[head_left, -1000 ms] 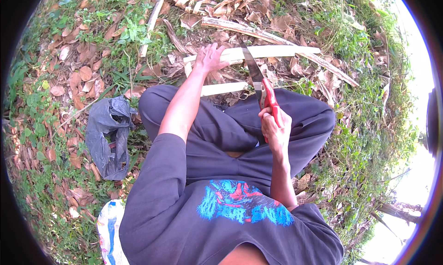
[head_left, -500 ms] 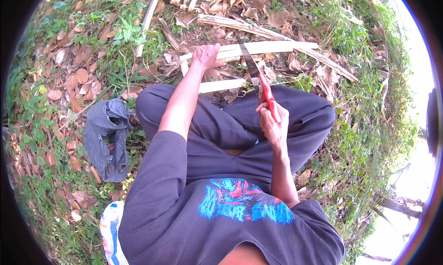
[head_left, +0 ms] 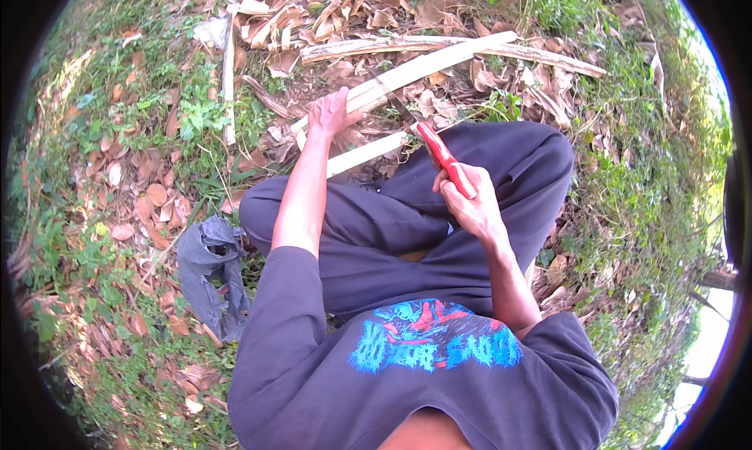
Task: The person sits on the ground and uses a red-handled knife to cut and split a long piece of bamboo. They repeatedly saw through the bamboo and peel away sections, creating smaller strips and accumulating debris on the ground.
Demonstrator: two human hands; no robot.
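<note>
My left hand [head_left: 330,112] grips the left end of a long, pale wooden strip [head_left: 439,61], which slants away to the right in front of my crossed legs. In my right hand [head_left: 472,199] is a handsaw [head_left: 448,162], closed fingers wrapped round its red handle. The dark blade lies across the strip just right of my left hand, its tip close to the strip's far edge. A cut in the wood is too small to make out. Nearer my lap, a second pale strip [head_left: 366,154] lies just beyond my knees.
Beyond the strip lies a rough-edged length of wood [head_left: 540,54]. A thin stick [head_left: 229,82] is at the far left. By my left knee sits a crumpled dark plastic bag [head_left: 205,278]. Dry leaves [head_left: 157,195] and grass cover the ground.
The whole view has turned, so the strip and the rough wood now slant differently. My right hand has drawn the saw back toward me; less blade shows beyond the strip.
</note>
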